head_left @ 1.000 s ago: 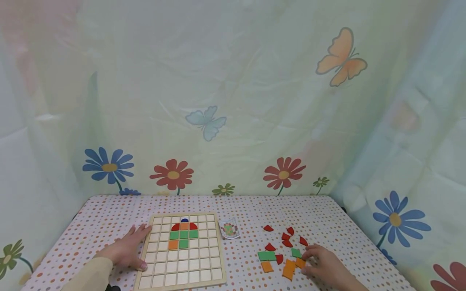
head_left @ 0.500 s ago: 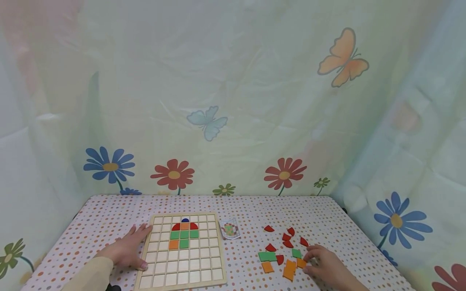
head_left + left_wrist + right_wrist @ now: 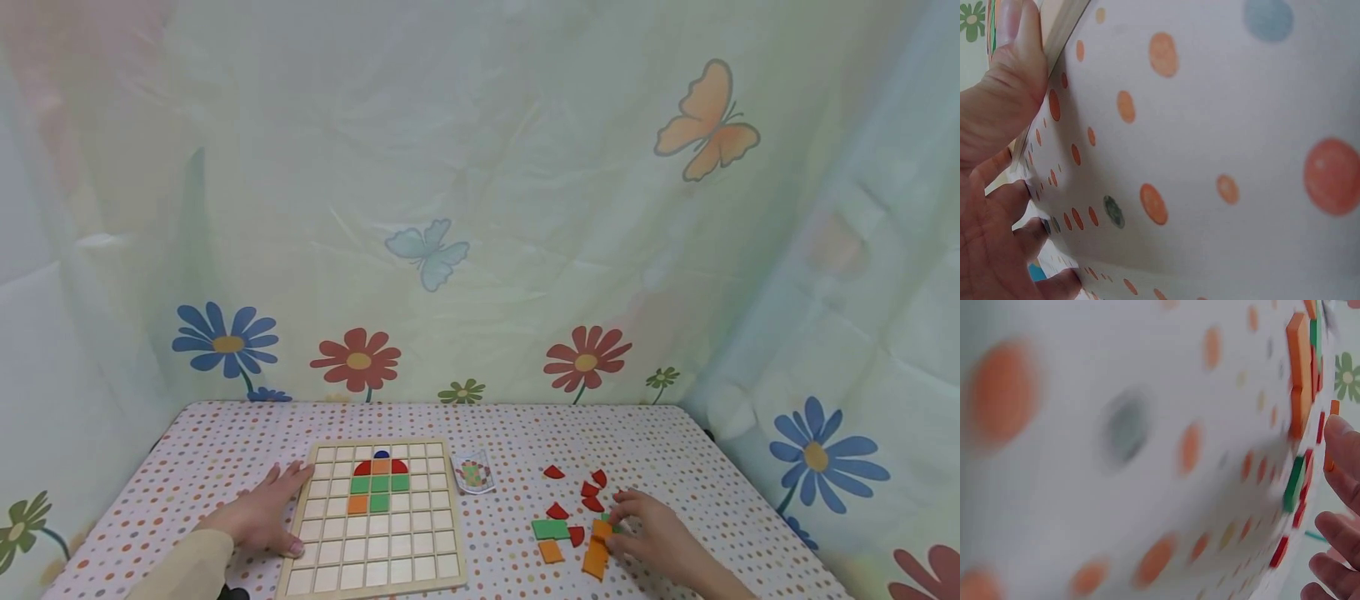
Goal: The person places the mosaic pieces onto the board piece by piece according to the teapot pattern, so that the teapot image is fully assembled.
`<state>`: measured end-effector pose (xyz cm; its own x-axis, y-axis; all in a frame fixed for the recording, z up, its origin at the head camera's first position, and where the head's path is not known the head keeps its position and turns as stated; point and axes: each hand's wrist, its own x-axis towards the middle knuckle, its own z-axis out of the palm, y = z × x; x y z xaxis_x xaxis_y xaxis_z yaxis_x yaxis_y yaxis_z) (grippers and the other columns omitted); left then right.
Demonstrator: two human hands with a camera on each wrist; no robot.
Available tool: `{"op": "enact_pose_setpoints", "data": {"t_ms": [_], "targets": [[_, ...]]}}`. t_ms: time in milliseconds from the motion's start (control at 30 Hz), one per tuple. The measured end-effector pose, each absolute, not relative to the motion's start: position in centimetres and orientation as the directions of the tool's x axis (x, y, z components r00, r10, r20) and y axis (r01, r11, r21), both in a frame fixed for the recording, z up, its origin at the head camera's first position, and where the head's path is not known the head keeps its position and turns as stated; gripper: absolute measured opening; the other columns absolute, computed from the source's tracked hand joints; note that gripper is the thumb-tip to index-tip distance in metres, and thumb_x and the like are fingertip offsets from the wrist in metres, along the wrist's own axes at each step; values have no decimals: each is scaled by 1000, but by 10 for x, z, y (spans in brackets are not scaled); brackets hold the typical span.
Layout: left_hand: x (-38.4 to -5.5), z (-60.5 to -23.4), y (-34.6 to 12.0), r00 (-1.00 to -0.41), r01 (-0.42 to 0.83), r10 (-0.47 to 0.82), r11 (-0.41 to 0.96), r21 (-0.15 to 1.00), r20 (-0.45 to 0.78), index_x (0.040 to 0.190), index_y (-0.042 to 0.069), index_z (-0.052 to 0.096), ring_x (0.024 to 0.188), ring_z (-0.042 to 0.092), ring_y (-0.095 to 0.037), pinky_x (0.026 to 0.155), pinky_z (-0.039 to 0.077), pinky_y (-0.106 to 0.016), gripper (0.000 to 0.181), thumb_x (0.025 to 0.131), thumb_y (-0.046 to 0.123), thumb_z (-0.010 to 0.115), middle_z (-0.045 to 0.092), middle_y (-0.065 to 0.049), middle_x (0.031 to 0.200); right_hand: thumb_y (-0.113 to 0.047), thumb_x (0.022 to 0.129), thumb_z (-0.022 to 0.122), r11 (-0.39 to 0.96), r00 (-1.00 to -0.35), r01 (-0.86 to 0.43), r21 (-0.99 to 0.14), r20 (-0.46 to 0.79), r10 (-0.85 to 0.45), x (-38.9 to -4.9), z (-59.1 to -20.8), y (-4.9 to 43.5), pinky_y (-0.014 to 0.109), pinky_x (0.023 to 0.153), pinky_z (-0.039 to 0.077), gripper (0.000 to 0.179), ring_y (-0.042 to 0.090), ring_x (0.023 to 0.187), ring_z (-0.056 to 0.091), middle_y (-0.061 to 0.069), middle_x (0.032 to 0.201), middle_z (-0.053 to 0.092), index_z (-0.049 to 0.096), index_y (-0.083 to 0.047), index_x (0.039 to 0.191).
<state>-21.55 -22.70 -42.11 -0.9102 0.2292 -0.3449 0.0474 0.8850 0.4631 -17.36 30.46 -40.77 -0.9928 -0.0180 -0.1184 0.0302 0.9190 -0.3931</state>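
Note:
A wooden grid board (image 3: pixel 375 573) lies at the left of the table, with a figure of red, orange, green and blue tiles (image 3: pixel 380 483) in its upper middle cells. My left hand (image 3: pixel 258 515) rests along the board's left edge, fingers spread; in the left wrist view the thumb (image 3: pixel 1016 69) lies against the board's wooden frame (image 3: pixel 1063 28). My right hand (image 3: pixel 656 533) pinches an orange square tile (image 3: pixel 602 528) between thumb and fingers. The same tile stands off the table in the right wrist view. Below it are loose orange tiles (image 3: pixel 596 558), and a green tile is partly hidden by the fingers.
Red quarter-round tiles (image 3: pixel 592 504) lie scattered behind the right hand. Green tiles (image 3: pixel 551 529) and a single orange tile (image 3: pixel 551 551) are nearer the middle. A small patterned card (image 3: pixel 473 472) lies right of the board. Flowered curtains (image 3: pixel 480 208) stand behind the table.
My right hand has lifted an orange tile from the pile's right side and moved slightly left and up with it. The left hand has stayed in place.

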Motion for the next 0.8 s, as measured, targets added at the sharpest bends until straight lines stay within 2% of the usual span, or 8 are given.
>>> {"op": "enact_pose_setpoints", "data": {"t_ms": [267, 500, 800], "targets": [[-215, -420, -227, -911, 34, 211, 896, 444, -355, 157, 2, 32, 151, 8, -59, 109, 17, -86, 111, 69, 31, 92, 19, -32, 165, -16, 81, 87, 890, -994, -27, -456, -78, -70, -185, -404, 267, 56, 100, 55, 14, 38, 120, 63, 13, 128, 68, 73, -16, 84], [-214, -419, -226, -912, 34, 214, 890, 455, -349, 157, 1, 33, 151, 8, -59, 111, 17, -84, 110, 69, 30, 92, 19, -33, 165, -19, 82, 86, 866, -984, -108, -488, -74, -164, -196, -399, 233, 62, 106, 49, 13, 45, 135, 52, 15, 136, 65, 74, -20, 85], [-214, -419, -226, -915, 42, 218, 888, 458, -340, 156, 0, 34, 151, 8, -59, 113, 16, -83, 109, 69, 29, 92, 20, -34, 164, -15, 84, 84, 819, -952, -257, -513, -13, -307, -211, -398, 189, 64, 107, 47, 11, 48, 138, 49, 19, 137, 63, 74, -17, 88]]}}
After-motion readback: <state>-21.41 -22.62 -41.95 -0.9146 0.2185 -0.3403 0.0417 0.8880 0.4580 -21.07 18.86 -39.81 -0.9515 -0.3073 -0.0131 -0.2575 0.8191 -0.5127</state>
